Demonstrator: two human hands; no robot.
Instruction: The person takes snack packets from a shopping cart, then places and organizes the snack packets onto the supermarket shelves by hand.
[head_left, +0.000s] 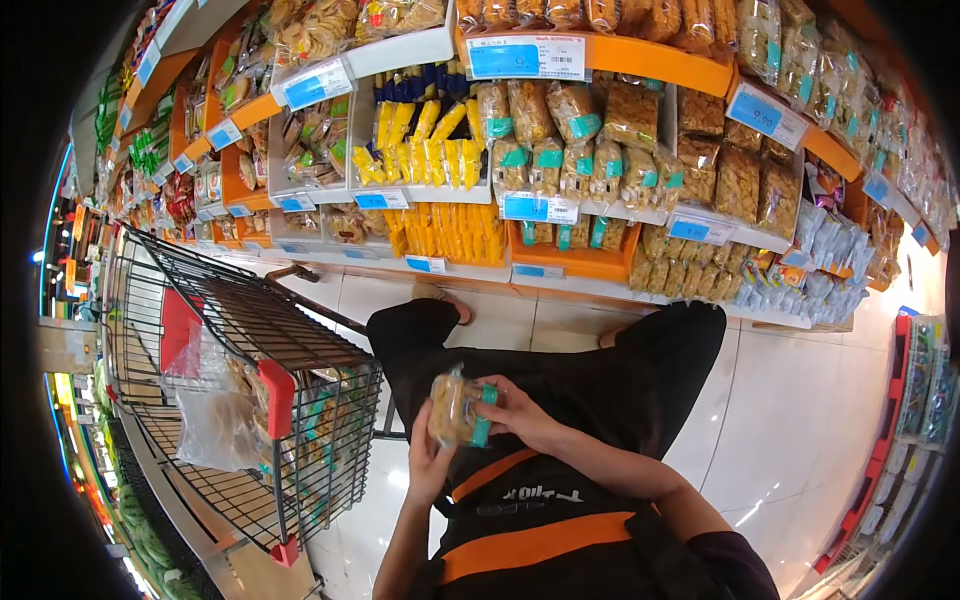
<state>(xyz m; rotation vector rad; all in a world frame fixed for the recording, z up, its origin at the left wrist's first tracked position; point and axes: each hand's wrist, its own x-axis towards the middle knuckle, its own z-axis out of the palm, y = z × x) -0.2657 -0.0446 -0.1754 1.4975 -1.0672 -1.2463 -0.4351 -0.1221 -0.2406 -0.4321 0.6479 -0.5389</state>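
A clear plastic snack pack (pixel 455 408) with a teal label is held between both hands in front of my dark apron. My left hand (pixel 430 452) closes on its lower left side. On the right, my right hand (pixel 515 412) grips the teal-labelled end. What exactly is inside the pack is too blurred to tell. Similar teal-labelled packs (pixel 548 165) fill a shelf bin ahead. To my left stands a wire shopping cart (pixel 240 330) with more packs inside and a clear plastic bag (pixel 215 425) hanging in it.
Orange and white shelves (pixel 600 50) with blue price tags curve across the front, stocked with yellow packs (pixel 430 140) and other snacks. White floor tiles (pixel 770 420) lie to the right. Another rack (pixel 915 400) with red edging stands at the far right.
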